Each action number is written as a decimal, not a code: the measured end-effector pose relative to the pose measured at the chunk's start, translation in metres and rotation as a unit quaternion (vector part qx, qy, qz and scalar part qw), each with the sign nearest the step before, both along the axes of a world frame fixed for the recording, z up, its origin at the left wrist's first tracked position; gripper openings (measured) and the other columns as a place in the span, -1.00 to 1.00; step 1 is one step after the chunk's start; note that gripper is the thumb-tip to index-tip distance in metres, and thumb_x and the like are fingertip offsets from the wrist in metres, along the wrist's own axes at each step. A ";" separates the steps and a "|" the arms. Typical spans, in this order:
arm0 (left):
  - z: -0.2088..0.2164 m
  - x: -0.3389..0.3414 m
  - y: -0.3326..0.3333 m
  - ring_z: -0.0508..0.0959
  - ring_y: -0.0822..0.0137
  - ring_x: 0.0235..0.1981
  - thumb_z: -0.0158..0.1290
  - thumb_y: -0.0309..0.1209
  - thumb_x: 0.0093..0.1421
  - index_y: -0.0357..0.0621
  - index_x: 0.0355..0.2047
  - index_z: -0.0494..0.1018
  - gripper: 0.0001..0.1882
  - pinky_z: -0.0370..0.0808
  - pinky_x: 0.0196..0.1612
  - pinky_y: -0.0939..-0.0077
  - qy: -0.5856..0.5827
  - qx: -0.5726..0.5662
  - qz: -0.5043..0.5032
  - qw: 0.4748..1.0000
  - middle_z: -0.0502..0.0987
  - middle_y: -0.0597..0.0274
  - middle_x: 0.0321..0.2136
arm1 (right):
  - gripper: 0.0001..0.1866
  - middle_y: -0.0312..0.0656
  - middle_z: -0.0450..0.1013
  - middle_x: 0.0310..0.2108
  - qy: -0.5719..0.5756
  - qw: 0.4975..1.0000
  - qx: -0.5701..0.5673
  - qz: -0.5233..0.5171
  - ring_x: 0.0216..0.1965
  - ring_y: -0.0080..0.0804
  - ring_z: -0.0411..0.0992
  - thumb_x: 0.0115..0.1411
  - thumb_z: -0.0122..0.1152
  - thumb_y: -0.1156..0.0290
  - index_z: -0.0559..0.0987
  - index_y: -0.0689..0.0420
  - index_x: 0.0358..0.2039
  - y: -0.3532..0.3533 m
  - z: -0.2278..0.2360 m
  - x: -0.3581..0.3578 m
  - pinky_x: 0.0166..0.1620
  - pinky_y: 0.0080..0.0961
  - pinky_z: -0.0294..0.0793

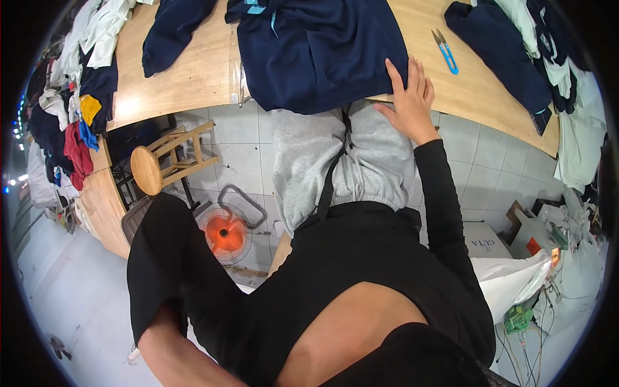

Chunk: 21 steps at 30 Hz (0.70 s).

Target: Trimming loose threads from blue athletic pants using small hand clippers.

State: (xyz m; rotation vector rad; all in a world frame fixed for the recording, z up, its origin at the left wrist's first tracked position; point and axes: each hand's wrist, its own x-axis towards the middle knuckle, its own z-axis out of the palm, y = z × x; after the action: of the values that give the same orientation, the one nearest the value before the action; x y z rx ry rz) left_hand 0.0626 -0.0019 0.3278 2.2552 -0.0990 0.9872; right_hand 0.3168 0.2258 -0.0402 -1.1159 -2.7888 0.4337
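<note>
My right hand (412,103) rests at the table's front edge, fingers stretched out and spread, with nothing gripped. Its fingertips lie at the right side of a navy blue garment (316,58), which hangs a little over the edge above my lap. A light blue piece (256,9) shows on the garment's upper left part. Of my left arm, only the bent black sleeve and the bare forearm (184,351) are visible at the lower left; the hand itself is out of the picture. To the right of my right hand lies a pair of blue-handled thread snips (445,51).
More navy garments lie on the wooden table (193,84), left (174,32) and right (509,64). Clothes (77,122) pile up at the far left. Below are a wooden stool (148,171), an orange fan (224,232) and, at right, a white box (487,240) with loose cables (532,348).
</note>
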 end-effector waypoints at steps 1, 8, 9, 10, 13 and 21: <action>-0.001 0.001 0.001 0.60 0.19 -0.08 0.14 -0.29 0.42 -0.20 -0.14 0.64 -0.77 0.45 0.10 0.28 -0.002 -0.004 -0.006 1.000 0.62 0.13 -0.22 | 0.20 0.25 -0.17 0.63 0.002 1.000 -0.003 0.001 0.64 0.29 -0.21 0.12 0.63 0.03 0.06 -0.27 0.65 0.000 -0.001 -0.001 0.53 0.31 -0.14; -0.008 0.002 0.004 0.60 0.19 -0.08 0.13 -0.30 0.42 -0.20 -0.14 0.63 -0.78 0.45 0.10 0.28 -0.008 -0.028 -0.045 0.999 0.62 0.13 -0.22 | 0.22 0.26 -0.17 0.63 -0.003 1.000 -0.003 -0.001 0.64 0.28 -0.20 0.10 0.65 0.03 0.07 -0.27 0.65 -0.002 0.000 0.000 0.53 0.30 -0.15; -0.009 0.001 0.004 0.60 0.19 -0.08 0.13 -0.30 0.42 -0.20 -0.14 0.63 -0.78 0.45 0.10 0.28 -0.010 -0.031 -0.051 0.998 0.62 0.13 -0.22 | 0.20 0.27 -0.16 0.63 0.005 1.000 -0.003 -0.002 0.64 0.29 -0.19 0.09 0.66 0.04 0.09 -0.27 0.64 -0.002 0.001 -0.001 0.52 0.30 -0.14; -0.011 0.001 0.004 0.60 0.19 -0.08 0.13 -0.30 0.42 -0.20 -0.14 0.63 -0.78 0.45 0.10 0.28 -0.011 -0.035 -0.057 0.998 0.62 0.12 -0.22 | 0.19 0.27 -0.16 0.62 0.013 1.000 -0.003 -0.003 0.63 0.29 -0.18 0.09 0.66 0.04 0.12 -0.27 0.63 -0.002 0.001 -0.001 0.52 0.30 -0.12; -0.014 0.001 0.003 0.60 0.19 -0.08 0.13 -0.30 0.42 -0.20 -0.15 0.63 -0.78 0.45 0.10 0.28 -0.015 -0.044 -0.071 0.996 0.61 0.12 -0.22 | 0.19 0.27 -0.16 0.62 0.014 1.000 0.000 -0.001 0.63 0.29 -0.17 0.08 0.66 0.02 0.12 -0.27 0.63 -0.002 0.000 -0.001 0.52 0.31 -0.12; -0.013 0.008 0.001 0.60 0.18 -0.09 0.12 -0.31 0.42 -0.19 -0.15 0.63 -0.79 0.45 0.10 0.29 -0.016 -0.068 -0.102 0.992 0.61 0.12 -0.22 | 0.20 0.27 -0.14 0.62 0.012 1.000 0.005 -0.002 0.63 0.30 -0.17 0.08 0.66 0.01 0.11 -0.27 0.63 -0.002 -0.002 -0.002 0.52 0.31 -0.10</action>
State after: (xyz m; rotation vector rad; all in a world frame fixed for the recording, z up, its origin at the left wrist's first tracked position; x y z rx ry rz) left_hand 0.0702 -0.0010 0.3149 2.0600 -0.2625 0.8933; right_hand 0.3153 0.2236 -0.0420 -1.1067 -2.7636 0.4302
